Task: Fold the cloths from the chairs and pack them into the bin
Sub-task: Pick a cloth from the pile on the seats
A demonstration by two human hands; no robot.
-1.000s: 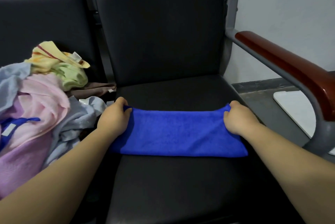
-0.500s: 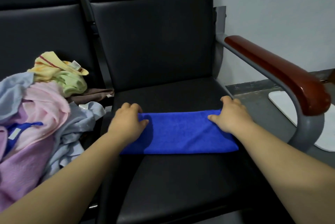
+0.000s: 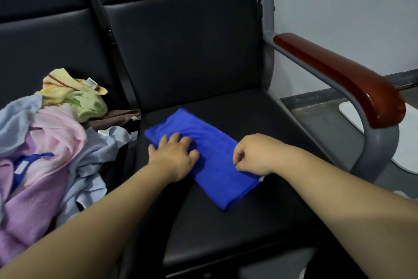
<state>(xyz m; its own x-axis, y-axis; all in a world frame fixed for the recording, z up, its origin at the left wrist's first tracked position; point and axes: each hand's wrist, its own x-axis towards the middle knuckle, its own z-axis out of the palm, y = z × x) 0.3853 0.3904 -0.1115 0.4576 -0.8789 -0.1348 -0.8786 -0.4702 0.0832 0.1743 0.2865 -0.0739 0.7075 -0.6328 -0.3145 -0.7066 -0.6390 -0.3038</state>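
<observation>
The left hand (image 3: 174, 156) lies flat with fingers spread, pressing the folded blue cloth (image 3: 210, 141). The right hand (image 3: 253, 156) rests on the cloth's near half with fingers curled; whether it pinches the fabric cannot be told. The cloth lies slantwise on the chair seat (image 3: 226, 229), toward its left edge. A pile of cloths (image 3: 45, 143) covers the neighbouring seat.

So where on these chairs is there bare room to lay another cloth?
The right seat is bare in front, between the blue cloth and the seat's front edge, and at the back right, between the cloth and the armrest. The left chair is crowded with the heap of cloths.
</observation>
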